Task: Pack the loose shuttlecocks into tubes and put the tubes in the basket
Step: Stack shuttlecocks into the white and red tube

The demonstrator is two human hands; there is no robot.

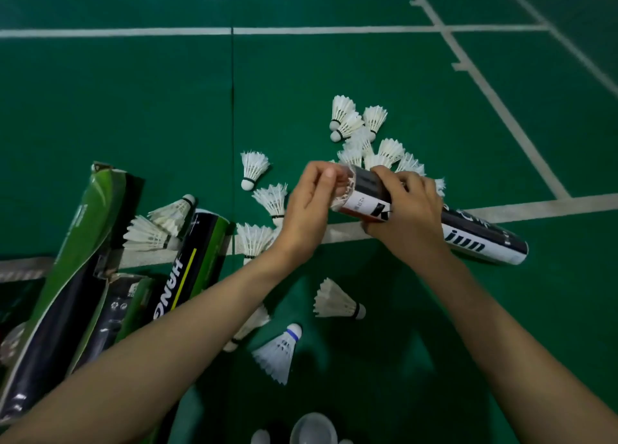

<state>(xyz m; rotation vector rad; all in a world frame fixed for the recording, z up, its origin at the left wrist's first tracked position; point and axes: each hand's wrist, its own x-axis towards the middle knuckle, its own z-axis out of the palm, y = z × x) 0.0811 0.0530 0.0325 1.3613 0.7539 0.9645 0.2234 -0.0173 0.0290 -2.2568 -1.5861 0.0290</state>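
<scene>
hands are held close together at mid frame, wrists angled inward. a black tube (475,239) is gripped near its mouth by the right hand (409,218), its far end slanting toward the lower right. a shuttlecock (344,186) at that mouth is pinched by the left hand (306,209), fingers curled. loose shuttlecocks (374,119) are heaped just above.

Green court floor (133,116), white lines (301,30)

Honestly the court floor (133,109) looks like matt green vinyl. The tubes (197,259) at 8 o'clock are glossy printed card, the shuttlecocks (374,119) at 1 o'clock white feather, and the lid (312,430) at 6 o'clock cloudy plastic.
</scene>
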